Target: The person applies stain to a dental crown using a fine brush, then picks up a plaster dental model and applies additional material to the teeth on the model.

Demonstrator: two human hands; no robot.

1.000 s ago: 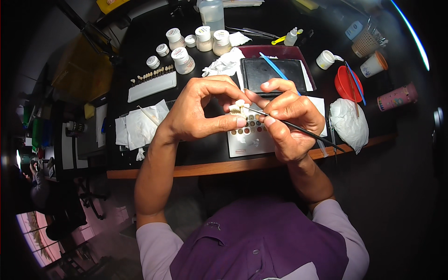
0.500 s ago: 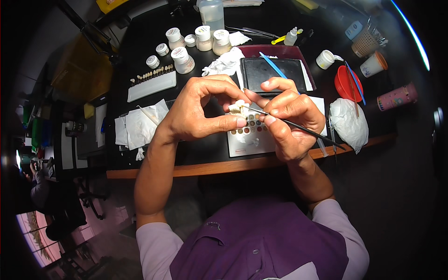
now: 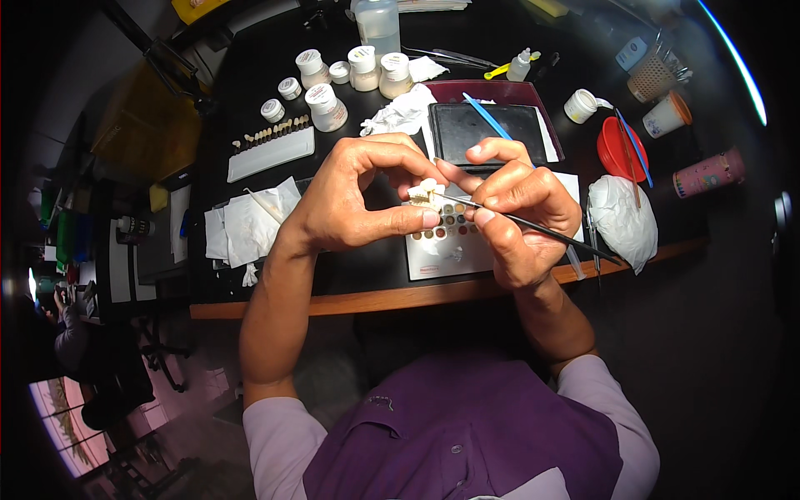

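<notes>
Over palette (image 3: 427,267), black tool (image 3: 533,226) slightly flatter than earlier.

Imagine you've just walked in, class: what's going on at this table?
A person's left-hand grip holds a small, cream-white, tooth-like model between fingers and thumb. The right-hand grip holds a slim, black, stick-like tool, its thin end at the model; actual contact is too small to tell. Below lies a flat, pale-grey palette with small, round, coloured wells. White-lidded, rounded jars stand beyond.
</notes>
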